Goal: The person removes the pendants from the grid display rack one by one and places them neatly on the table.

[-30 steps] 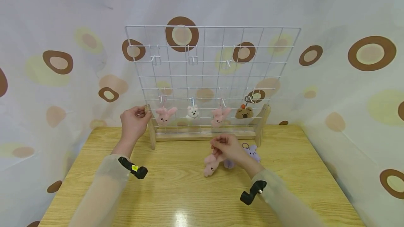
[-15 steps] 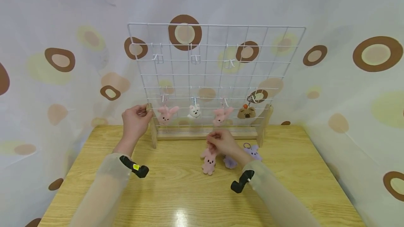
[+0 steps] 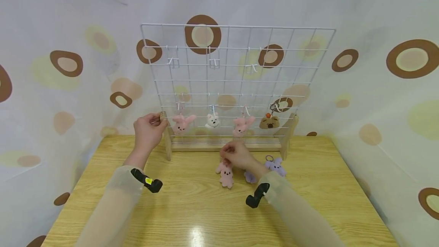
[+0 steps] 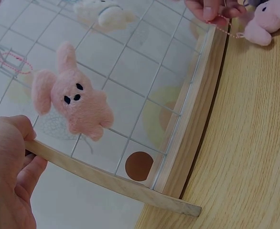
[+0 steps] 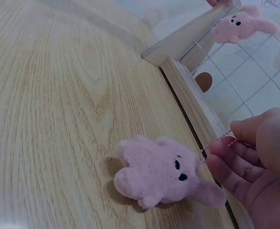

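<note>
So, the left hand (image 3: 147, 134) pinches 1 wooden leg (image 3: 167, 144) of the wire rack (image 3: 226, 26). 1 yellow label (image 3: 148, 180) below it is too small to read. Right of that hand hang 1 pink bunny (image 3: 181, 125) and 1 white toy (image 3: 213, 120). Next, the right hand (image 3: 237, 156) pinches the chain (image 5: 201, 153) of 1 loose bunny (image 3: 226, 176) just below it, with 1 more bunny (image 3: 241, 126) hanging above. 2 purple toys (image 3: 275, 167) lie by its wrist, with 1 brown bear (image 3: 269, 123) hanging beyond.

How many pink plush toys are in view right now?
3. The first plush hangs far left on the rack, the second plush hangs between the white plush and brown bear head, and the right hand holds the third plush. I see no others.
</note>
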`<action>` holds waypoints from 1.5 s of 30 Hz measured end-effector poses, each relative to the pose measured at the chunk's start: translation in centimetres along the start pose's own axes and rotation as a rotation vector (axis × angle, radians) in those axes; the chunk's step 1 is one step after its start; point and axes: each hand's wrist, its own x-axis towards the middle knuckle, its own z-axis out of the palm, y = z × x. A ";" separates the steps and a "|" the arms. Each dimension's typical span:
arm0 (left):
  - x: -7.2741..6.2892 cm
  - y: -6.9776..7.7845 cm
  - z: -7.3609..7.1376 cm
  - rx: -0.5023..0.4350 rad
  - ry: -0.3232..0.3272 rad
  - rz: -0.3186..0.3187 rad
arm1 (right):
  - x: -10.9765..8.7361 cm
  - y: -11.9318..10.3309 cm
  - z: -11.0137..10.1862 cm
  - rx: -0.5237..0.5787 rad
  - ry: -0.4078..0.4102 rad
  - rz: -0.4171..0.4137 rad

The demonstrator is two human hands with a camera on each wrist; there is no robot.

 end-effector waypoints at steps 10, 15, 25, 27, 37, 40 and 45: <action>0.0 -0.1 0.1 -0.008 -0.006 -0.021 | -0.8 -0.9 -0.3 0.030 -0.016 -0.007; 0.1 -0.1 0.1 -0.010 -0.005 -0.026 | -2.0 -1.4 -1.1 0.037 -0.015 -0.054; -0.2 0.3 -0.1 0.003 -0.008 -0.041 | -4.7 -4.1 -4.9 -0.013 0.056 -0.094; -0.2 0.4 -0.1 0.003 -0.012 -0.046 | -5.1 -4.6 -5.8 -0.022 0.063 -0.098; -0.2 0.5 -0.1 0.005 -0.009 -0.041 | -6.3 -6.0 -9.0 -0.006 0.108 -0.109; -0.2 0.4 0.0 0.009 -0.008 -0.034 | -6.6 -6.2 -9.6 -0.013 0.117 -0.116; -0.1 0.2 0.1 0.000 -0.004 -0.015 | -7.0 -6.4 -10.7 -0.051 0.134 -0.138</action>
